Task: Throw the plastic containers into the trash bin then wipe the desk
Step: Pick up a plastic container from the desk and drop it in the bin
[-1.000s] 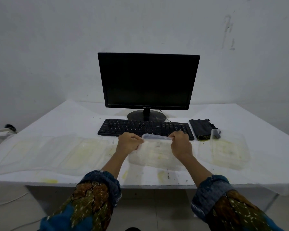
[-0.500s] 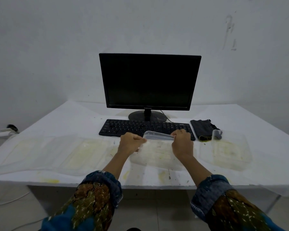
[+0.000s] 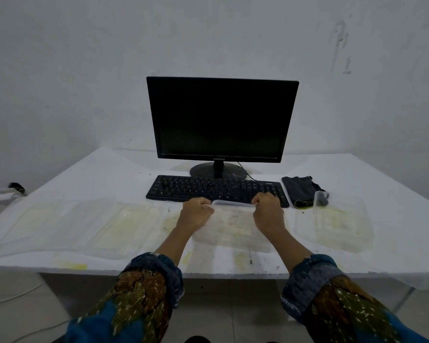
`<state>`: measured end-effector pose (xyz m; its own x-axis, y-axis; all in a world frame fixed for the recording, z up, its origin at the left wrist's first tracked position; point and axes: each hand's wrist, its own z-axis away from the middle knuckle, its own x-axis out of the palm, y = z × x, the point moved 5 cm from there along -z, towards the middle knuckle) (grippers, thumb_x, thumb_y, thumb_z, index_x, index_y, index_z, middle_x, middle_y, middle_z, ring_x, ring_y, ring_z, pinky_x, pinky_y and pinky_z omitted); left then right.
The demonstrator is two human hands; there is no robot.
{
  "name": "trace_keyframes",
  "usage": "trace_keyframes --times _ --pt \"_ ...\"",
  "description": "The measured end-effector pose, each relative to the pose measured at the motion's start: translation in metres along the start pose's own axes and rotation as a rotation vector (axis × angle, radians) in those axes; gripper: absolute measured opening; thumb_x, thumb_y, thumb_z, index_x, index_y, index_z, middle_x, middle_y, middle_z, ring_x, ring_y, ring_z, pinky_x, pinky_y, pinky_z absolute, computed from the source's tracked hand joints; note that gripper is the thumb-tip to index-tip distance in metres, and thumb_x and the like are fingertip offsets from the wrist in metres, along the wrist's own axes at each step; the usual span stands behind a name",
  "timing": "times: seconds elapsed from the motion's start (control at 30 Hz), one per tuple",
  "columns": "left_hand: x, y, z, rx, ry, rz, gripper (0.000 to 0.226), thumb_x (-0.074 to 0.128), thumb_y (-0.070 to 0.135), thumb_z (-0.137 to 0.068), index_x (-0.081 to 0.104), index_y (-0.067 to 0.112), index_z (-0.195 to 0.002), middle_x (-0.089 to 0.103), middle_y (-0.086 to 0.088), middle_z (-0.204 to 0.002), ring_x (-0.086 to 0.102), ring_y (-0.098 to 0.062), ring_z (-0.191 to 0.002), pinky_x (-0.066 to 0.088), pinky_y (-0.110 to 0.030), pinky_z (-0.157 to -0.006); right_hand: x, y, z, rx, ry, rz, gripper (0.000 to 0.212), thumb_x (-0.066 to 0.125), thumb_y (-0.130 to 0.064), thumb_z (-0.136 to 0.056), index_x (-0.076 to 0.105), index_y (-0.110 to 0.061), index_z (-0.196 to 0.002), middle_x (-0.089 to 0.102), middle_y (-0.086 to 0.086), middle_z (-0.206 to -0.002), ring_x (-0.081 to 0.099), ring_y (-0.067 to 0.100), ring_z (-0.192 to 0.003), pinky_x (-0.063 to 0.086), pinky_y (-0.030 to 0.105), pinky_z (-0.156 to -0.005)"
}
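Viewpoint: looking down from head height at a white counter (image 3: 109, 174) against a bare wall.
Left side grip: the left hand (image 3: 196, 210) has its fingers curled, pinching the far left corner of the centre container (image 3: 233, 226).
Right side grip: the right hand (image 3: 266, 209) pinches the far right corner of the same rim.
Why two hands: thin, greasy plastic probably flexes, so a corner-to-corner hold steadies it for lifting.
Position: just in front of the keyboard (image 3: 208, 189); whether its base touches the counter, I cannot tell.
Waiting: the right container (image 3: 337, 221) and the clear trays (image 3: 120, 227) at left rest on the counter, smeared yellow.
Trash bin: not in view.
For wiping: likely the dark cloth (image 3: 299, 190) beside the keyboard.
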<state>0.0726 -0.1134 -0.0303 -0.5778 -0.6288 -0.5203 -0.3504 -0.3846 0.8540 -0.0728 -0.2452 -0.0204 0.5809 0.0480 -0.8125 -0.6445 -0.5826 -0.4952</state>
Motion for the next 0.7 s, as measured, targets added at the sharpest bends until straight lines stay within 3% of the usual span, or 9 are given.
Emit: trace_keyframes --times 0.1,0.2,0.27,0.4,0.5,0.6,0.63,0.7 --pt "0.003 0.003 -0.002 0.027 0.010 -0.036 0.030 0.055 0.013 -0.087 0.065 0.009 -0.114 0.069 -0.013 -0.107 0.066 -0.027 -0.094 0.055 -0.035 -0.083 -0.001 0.002 -0.001 0.001 0.019 -0.018 0.026 0.051 0.010 -0.086 0.062 -0.004 -0.104 0.057 0.014 -0.110 0.050 0.029 -0.105 0.049 0.045 -0.086" --pt "0.006 0.002 -0.005 0.034 0.013 -0.041 0.028 0.054 0.014 -0.088 0.066 0.010 -0.112 0.069 -0.012 -0.108 0.066 -0.026 -0.096 0.055 -0.041 -0.086 -0.001 0.004 -0.001 0.003 0.029 -0.020 0.025 0.050 0.011 -0.086 0.061 -0.003 -0.104 0.057 0.014 -0.109 0.051 0.029 -0.104 0.049 0.043 -0.084" --pt "0.007 0.001 -0.005 0.053 0.010 -0.054 0.028 0.053 0.015 -0.089 0.065 0.012 -0.115 0.068 -0.012 -0.109 0.067 -0.027 -0.095 0.056 -0.043 -0.085 -0.001 0.005 -0.002 0.006 0.024 -0.014 0.026 0.050 0.010 -0.087 0.061 -0.003 -0.105 0.057 0.014 -0.110 0.050 0.028 -0.104 0.049 0.043 -0.085" --pt "0.006 0.007 -0.003 0.138 -0.024 -0.133 0.047 0.051 0.011 -0.092 0.046 0.021 -0.138 0.062 -0.006 -0.122 0.065 -0.026 -0.080 0.054 -0.035 -0.072 0.001 0.000 -0.003 0.002 -0.013 0.021 0.028 0.050 0.009 -0.087 0.061 -0.005 -0.107 0.057 0.014 -0.110 0.051 0.029 -0.103 0.050 0.044 -0.085" --pt "0.007 0.010 -0.005 0.169 -0.053 -0.212 0.043 0.047 0.008 -0.094 0.050 0.020 -0.136 0.053 -0.006 -0.136 0.061 -0.027 -0.073 0.048 -0.033 -0.071 0.003 0.000 -0.005 0.005 -0.032 0.002 0.029 0.049 0.011 -0.086 0.063 -0.006 -0.106 0.058 0.015 -0.108 0.053 0.031 -0.101 0.050 0.045 -0.084" --pt "0.009 0.012 -0.005 0.165 -0.057 -0.286 0.042 0.045 0.010 -0.094 0.053 0.022 -0.133 0.050 -0.007 -0.138 0.063 -0.034 -0.093 0.052 -0.039 -0.082 0.004 0.002 -0.008 -0.001 -0.006 -0.042 0.028 0.051 0.011 -0.085 0.067 -0.007 -0.100 0.063 0.014 -0.104 0.058 0.029 -0.098 0.052 0.046 -0.086" --pt "0.009 0.013 -0.004 0.169 -0.045 -0.318 0.042 0.045 0.010 -0.093 0.053 0.022 -0.132 0.050 -0.007 -0.136 0.061 -0.034 -0.099 0.051 -0.041 -0.085 0.003 0.002 -0.009 0.004 0.004 -0.036 0.028 0.052 0.009 -0.085 0.068 -0.008 -0.099 0.065 0.012 -0.103 0.059 0.028 -0.098 0.049 0.050 -0.092" --pt "0.009 0.017 -0.003 0.198 -0.012 -0.377 0.041 0.046 0.010 -0.091 0.054 0.020 -0.130 0.051 -0.007 -0.133 0.058 -0.030 -0.106 0.050 -0.041 -0.090 0.000 0.002 -0.008 0.018 0.024 0.043 0.028 0.052 0.002 -0.088 0.069 -0.014 -0.102 0.065 0.006 -0.104 0.057 0.025 -0.105 0.027 0.060 -0.110"
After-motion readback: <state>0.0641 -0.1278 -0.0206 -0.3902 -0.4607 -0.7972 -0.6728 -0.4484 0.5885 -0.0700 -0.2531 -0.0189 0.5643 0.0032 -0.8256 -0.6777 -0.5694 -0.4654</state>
